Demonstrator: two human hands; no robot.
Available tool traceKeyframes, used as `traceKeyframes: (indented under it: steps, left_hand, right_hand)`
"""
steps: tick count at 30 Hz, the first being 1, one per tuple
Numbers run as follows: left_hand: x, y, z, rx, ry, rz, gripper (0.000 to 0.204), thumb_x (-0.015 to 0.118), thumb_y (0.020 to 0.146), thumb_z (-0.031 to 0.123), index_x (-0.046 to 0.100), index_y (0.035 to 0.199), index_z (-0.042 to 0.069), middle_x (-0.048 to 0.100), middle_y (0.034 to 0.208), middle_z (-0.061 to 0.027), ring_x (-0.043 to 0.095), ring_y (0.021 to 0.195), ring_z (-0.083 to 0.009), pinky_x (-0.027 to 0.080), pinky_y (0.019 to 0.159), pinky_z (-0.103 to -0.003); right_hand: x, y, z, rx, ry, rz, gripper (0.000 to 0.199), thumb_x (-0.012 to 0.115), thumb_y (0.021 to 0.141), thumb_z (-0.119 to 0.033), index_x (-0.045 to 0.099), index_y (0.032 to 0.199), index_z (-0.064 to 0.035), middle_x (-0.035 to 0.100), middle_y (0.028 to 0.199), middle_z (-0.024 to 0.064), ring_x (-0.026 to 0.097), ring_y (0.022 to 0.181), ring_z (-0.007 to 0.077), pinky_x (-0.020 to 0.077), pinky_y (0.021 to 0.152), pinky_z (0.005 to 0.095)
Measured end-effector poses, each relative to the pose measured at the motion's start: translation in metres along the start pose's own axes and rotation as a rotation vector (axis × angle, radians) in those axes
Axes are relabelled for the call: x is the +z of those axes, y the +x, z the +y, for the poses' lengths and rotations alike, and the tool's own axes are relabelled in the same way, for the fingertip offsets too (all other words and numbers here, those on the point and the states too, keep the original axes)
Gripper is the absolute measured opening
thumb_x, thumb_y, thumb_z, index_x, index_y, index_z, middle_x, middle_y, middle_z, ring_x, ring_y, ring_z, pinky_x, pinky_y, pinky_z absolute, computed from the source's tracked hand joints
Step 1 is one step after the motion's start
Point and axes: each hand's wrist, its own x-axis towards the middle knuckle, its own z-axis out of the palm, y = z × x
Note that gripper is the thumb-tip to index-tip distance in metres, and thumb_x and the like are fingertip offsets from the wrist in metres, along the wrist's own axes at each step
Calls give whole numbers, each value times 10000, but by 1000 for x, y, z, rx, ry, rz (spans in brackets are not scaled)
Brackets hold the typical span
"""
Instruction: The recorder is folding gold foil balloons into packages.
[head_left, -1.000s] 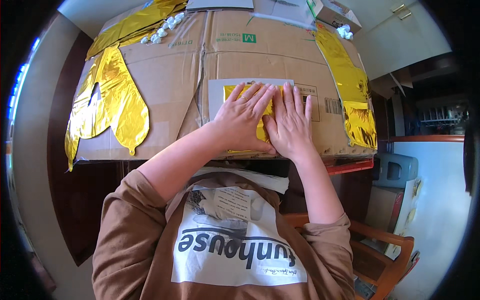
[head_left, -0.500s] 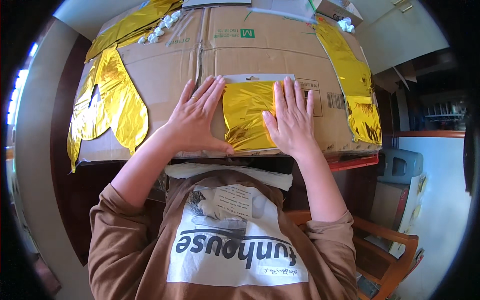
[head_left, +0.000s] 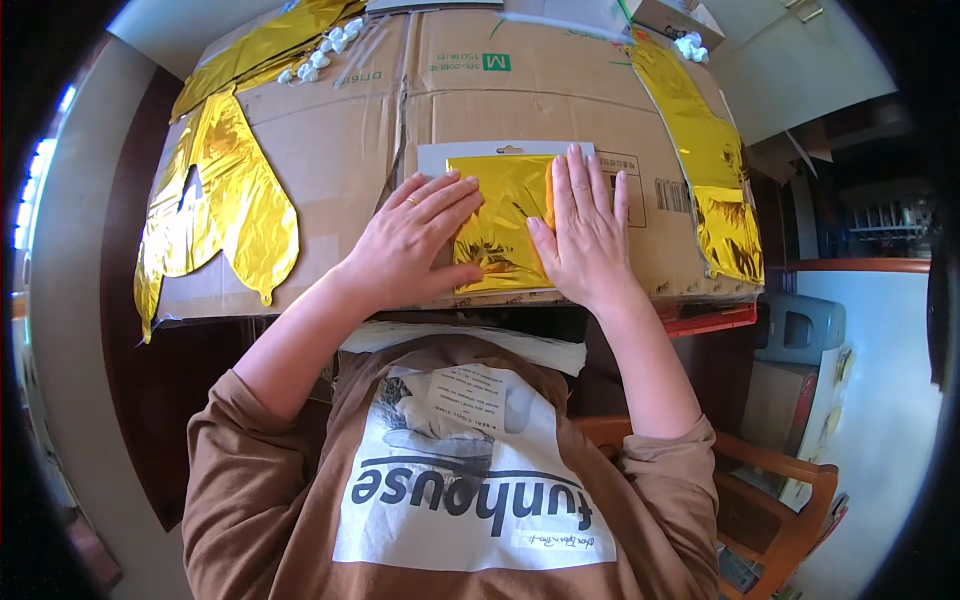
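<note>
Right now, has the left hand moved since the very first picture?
Yes: the left hand has moved left, closer to the cardboard seam, from over the gold foil's middle to its left edge.

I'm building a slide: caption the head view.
Left hand and right hand lie along opposite edges of gold foil on a grey card over cardboard.

A second ago the person's left hand covered most of the shiny gold foil rectangle at the centre of the frame; half a second ago it lay further left. Now its fingertips have come back right, onto the foil's left edge, and the thumb sits higher. The upper-left corner of the flat pale grey card, hidden half a second ago, shows again. The card seems slightly higher in the frame, though the fisheye view moves too.
</note>
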Motion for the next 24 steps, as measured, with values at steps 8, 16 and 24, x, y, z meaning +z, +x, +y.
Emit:
traceKeyframes:
  steps: [8,16,24]
  left_hand:
    - [-10,-4,-3,-40,89,-147,999,751,771,585,393,1537,52,391,1605,-117,310,1519,-282,149,1258,-536]
    - [-33,15,6,-46,93,-227,981,755,788,564,399,1521,18,412,1562,-200,330,1490,-362,148,1259,-544]
    - [27,43,11,143,43,17,1004,664,859,638,337,1543,-20,370,1587,-227,317,1498,-372,204,1246,-512]
  right_hand:
    - [0,1,-1,35,11,-73,757,465,1018,-467,279,1579,6,260,1642,251,227,1534,396,72,1233,609]
    - [1,0,-1,44,14,-54,750,466,1014,-469,295,1572,4,261,1639,254,228,1530,408,67,1233,612]
    - [2,1,-1,32,10,-23,759,508,989,-466,326,1558,3,313,1610,262,264,1507,434,97,1223,625]
